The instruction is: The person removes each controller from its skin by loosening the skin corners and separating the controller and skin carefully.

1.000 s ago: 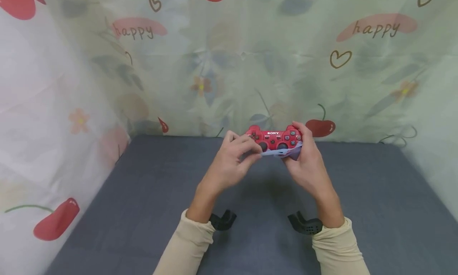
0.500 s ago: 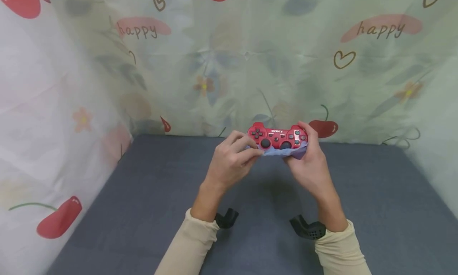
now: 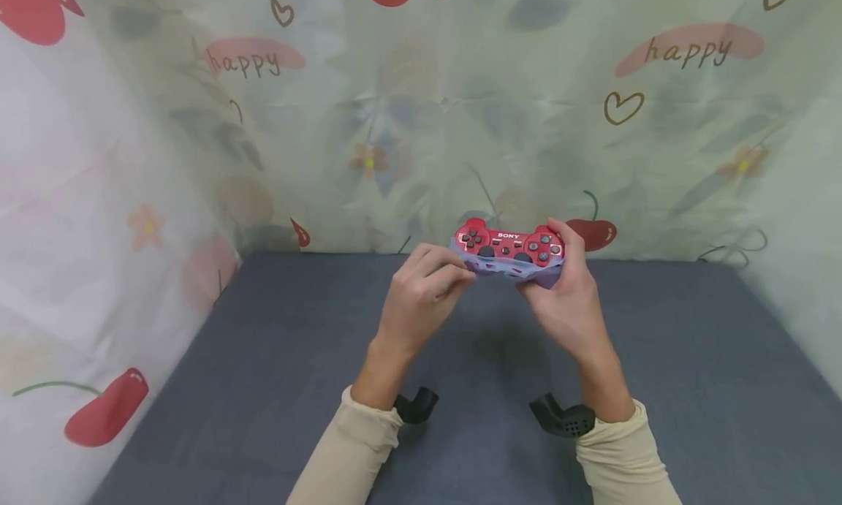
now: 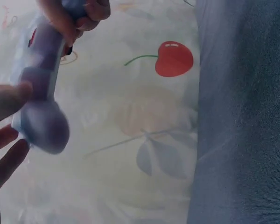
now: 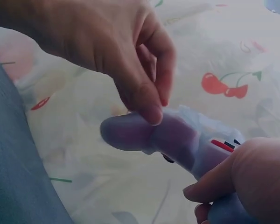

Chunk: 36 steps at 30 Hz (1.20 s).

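A red game controller [image 3: 508,243] with dark buttons and two dark sticks is held level above a grey mat, face up. A pale purple rubber cover [image 3: 513,269] is wrapped around its underside and grips.

Makeshift home recording booth: cherry-print curtains [image 3: 197,161] around grey mat [image 3: 263,388].

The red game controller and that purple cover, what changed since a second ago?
The purple cover has crept further up the red game controller, now reaching the sticks. The left hand still pinches the cover's left end; the right hand still grips the controller's right side. Both stay lifted above the grey mat.
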Motion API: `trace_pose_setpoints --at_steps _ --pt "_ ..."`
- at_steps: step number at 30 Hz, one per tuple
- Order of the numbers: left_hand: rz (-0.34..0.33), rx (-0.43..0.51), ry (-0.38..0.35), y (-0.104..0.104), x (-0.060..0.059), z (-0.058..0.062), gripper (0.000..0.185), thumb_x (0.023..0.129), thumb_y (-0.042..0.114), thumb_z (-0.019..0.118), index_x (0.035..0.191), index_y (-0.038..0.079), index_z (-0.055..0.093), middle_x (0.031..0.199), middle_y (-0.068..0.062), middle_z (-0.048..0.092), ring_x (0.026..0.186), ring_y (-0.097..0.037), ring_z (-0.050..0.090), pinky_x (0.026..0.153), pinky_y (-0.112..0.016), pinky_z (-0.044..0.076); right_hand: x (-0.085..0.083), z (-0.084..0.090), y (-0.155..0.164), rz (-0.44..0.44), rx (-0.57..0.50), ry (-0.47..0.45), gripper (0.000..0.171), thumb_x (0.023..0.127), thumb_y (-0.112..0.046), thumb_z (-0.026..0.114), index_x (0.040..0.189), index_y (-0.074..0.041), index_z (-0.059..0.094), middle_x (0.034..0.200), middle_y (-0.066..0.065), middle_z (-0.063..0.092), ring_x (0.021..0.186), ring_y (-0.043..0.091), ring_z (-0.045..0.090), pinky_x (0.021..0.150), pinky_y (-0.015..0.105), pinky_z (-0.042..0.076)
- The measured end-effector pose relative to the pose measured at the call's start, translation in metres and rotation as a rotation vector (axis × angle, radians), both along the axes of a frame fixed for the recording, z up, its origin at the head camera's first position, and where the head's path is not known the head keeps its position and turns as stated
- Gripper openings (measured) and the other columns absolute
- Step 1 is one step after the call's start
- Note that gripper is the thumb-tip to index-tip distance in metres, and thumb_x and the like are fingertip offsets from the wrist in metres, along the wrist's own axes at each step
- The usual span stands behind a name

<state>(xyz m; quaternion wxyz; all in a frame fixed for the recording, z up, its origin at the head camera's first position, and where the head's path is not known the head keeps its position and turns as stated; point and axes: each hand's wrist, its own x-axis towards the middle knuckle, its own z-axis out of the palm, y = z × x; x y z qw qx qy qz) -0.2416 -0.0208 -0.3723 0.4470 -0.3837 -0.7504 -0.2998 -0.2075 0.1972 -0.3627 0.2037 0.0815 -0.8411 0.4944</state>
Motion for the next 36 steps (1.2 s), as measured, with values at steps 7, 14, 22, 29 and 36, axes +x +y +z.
trace_pose_setpoints --at_steps 7,14,22,29,36 --pt "-0.062 0.003 -0.316 -0.010 -0.002 0.004 0.070 0.074 0.022 0.092 0.137 0.012 0.061 0.136 -0.005 0.057 0.128 -0.019 0.053 0.105 -0.031 0.051 0.000 0.002 0.004 0.029 0.017 0.011 0.086 0.090 -0.004 0.073 0.158 -0.023 0.024 0.143 0.010 0.051 0.122 0.023 0.055 0.083 0.007 0.047" --pt "-0.136 -0.093 -0.564 -0.016 -0.004 0.003 0.111 0.074 0.011 0.091 0.162 0.022 0.026 0.166 0.002 0.031 0.142 -0.015 0.045 0.106 -0.034 0.053 0.002 0.004 0.004 0.067 -0.022 0.026 0.089 0.089 0.000 0.072 0.159 -0.023 0.024 0.145 0.010 0.048 0.123 0.016 0.049 0.083 0.007 0.049" --pt "-0.199 0.026 -0.504 -0.016 -0.003 0.000 0.092 0.072 0.006 0.091 0.153 0.011 0.046 0.141 -0.009 0.054 0.124 -0.021 0.063 0.094 -0.028 0.058 0.000 0.003 0.007 0.072 -0.048 0.007 0.091 0.089 0.001 0.071 0.160 -0.023 0.020 0.151 0.008 0.041 0.132 0.020 0.043 0.085 0.006 0.049" --pt "-0.222 0.095 -0.476 -0.022 -0.005 0.001 0.075 0.068 0.009 0.095 0.134 0.007 0.059 0.125 -0.008 0.060 0.108 -0.020 0.073 0.088 -0.029 0.060 -0.002 0.002 0.009 0.100 -0.052 -0.026 0.090 0.090 -0.001 0.071 0.160 -0.022 0.018 0.150 0.010 0.041 0.132 0.021 0.042 0.083 0.007 0.050" --pt "-0.302 0.050 -0.498 -0.026 -0.005 0.002 0.058 0.067 0.012 0.096 0.111 0.006 0.059 0.110 -0.006 0.058 0.091 -0.014 0.068 0.083 -0.024 0.061 -0.001 0.004 0.013 0.142 -0.015 -0.040 0.089 0.091 -0.001 0.071 0.161 -0.024 0.020 0.147 0.010 0.044 0.130 0.020 0.044 0.082 0.008 0.051"
